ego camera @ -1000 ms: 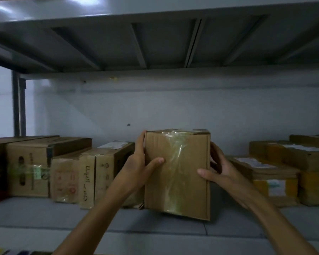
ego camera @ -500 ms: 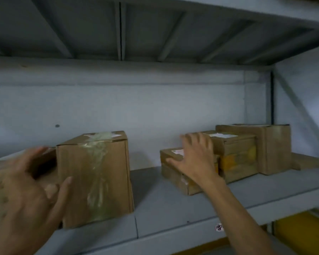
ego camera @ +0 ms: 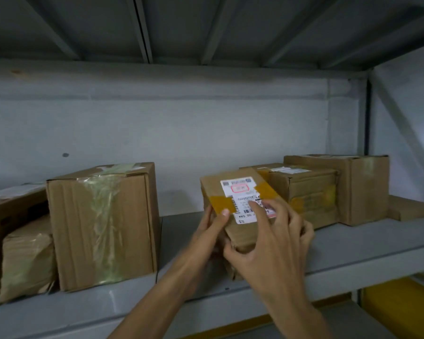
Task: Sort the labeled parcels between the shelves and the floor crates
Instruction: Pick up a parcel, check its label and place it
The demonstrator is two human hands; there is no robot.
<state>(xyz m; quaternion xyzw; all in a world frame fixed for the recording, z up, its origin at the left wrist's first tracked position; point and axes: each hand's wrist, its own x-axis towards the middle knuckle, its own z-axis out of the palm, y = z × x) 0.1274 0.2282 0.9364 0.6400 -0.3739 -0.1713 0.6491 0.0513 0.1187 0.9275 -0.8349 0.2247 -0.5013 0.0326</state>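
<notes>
Up on the grey shelf [ego camera: 353,243], right of the big taped box [ego camera: 103,226], a small labeled parcel [ego camera: 240,204] is tilted up, left hand [ego camera: 211,231] and right hand [ego camera: 272,241] gripping it, fingers [ego camera: 260,211] curled over its label [ego camera: 242,194].

— What did the head view show?
— Both hands held a flat labeled parcel [ego camera: 240,192], tilted up over the grey shelf [ego camera: 353,243]. The left hand [ego camera: 212,225] gripped its left edge, thumb on the yellow tape; the right hand [ego camera: 272,243] curled round its near corner.
— And nearby?
— A tall taped box [ego camera: 103,226] stood to the left, stacked cartons [ego camera: 311,192] just behind.
</notes>
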